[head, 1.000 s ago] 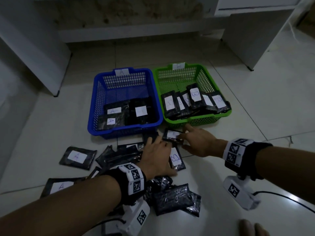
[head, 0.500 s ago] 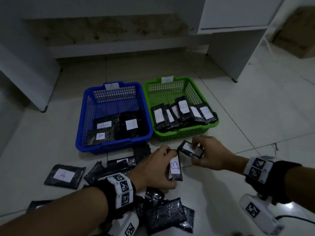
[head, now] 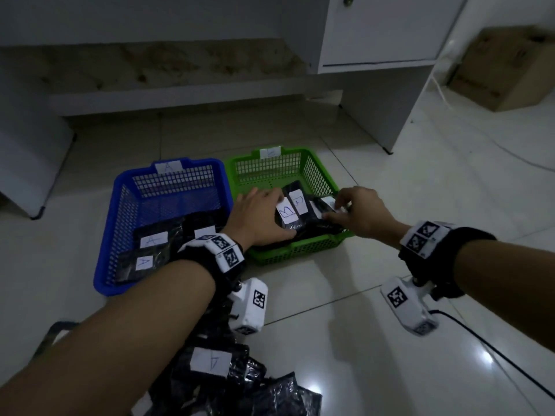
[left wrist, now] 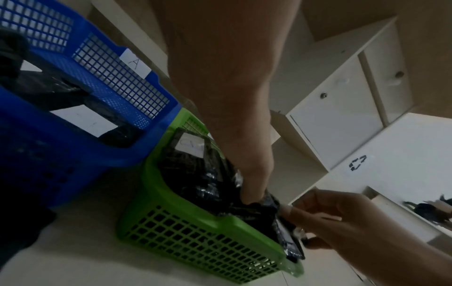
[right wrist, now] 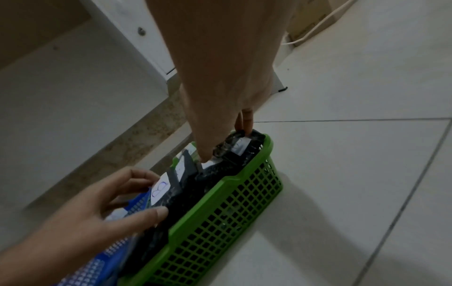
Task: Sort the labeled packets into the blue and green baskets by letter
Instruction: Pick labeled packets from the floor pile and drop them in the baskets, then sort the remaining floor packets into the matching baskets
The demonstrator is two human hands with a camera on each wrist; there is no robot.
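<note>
The green basket (head: 300, 253) holds several black packets with B labels; the blue basket (head: 111, 235) beside it holds packets labelled A (head: 144, 262). My left hand (head: 264, 217) is over the green basket's near left part and pinches a B packet (head: 286, 216) between thumb and fingers. My right hand (head: 345, 208) is at the basket's right end, gripping another black packet (head: 326, 205) by its top edge; in the right wrist view that packet (right wrist: 238, 146) stands among the others. More packets, one labelled A (head: 210, 362), lie on the floor under my left forearm.
A white cabinet (head: 378, 37) stands behind the baskets, with a cardboard box (head: 504, 70) at the far right. A black cable (head: 495, 355) runs over the tiled floor at the right. A white furniture leg (head: 33, 163) stands left of the blue basket.
Both hands lifted a packet each from the floor pile and carried them forward into the green basket. The head view tilted up.
</note>
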